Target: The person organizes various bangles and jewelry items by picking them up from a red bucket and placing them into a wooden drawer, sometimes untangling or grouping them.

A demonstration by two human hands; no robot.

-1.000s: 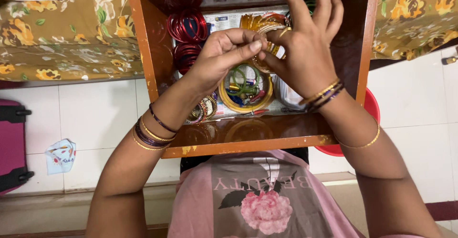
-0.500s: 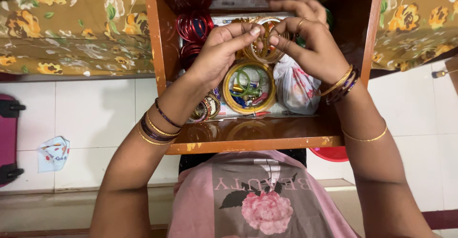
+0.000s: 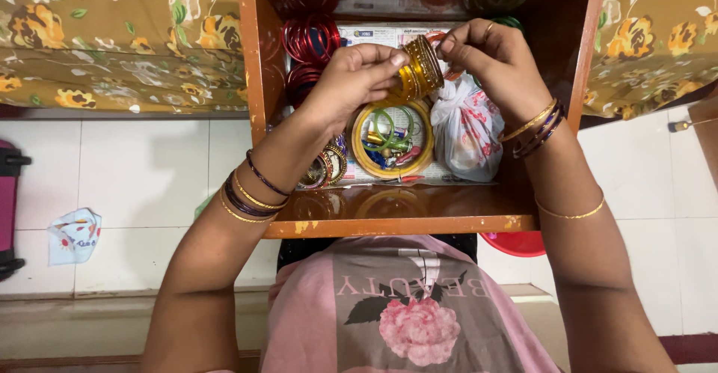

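Observation:
Both hands hold a stack of gold bangles [image 3: 421, 71] above an open wooden box [image 3: 404, 223] resting on my lap. My left hand [image 3: 350, 81] grips the stack from the left with thumb and fingers. My right hand [image 3: 495, 59] pinches its right side. Below the stack lies a yellow ring of bangles [image 3: 392, 139] with green bangles and small items inside it. Red bangle stacks [image 3: 310, 40] sit at the box's back left. A white printed plastic bag [image 3: 469, 126] lies under my right hand.
Small decorated bangles [image 3: 323, 168] lie at the box's front left. A floral brown cloth [image 3: 120, 44] covers the surface behind. On the tiled floor lie a white wrapper [image 3: 73, 234], a pink suitcase [image 3: 7, 208] at left and a red bowl [image 3: 517, 242] at right.
The bangle stack has turned from facing me to edge-on and shifted slightly down. My right hand's fingers, spread a second ago, have closed onto the stack.

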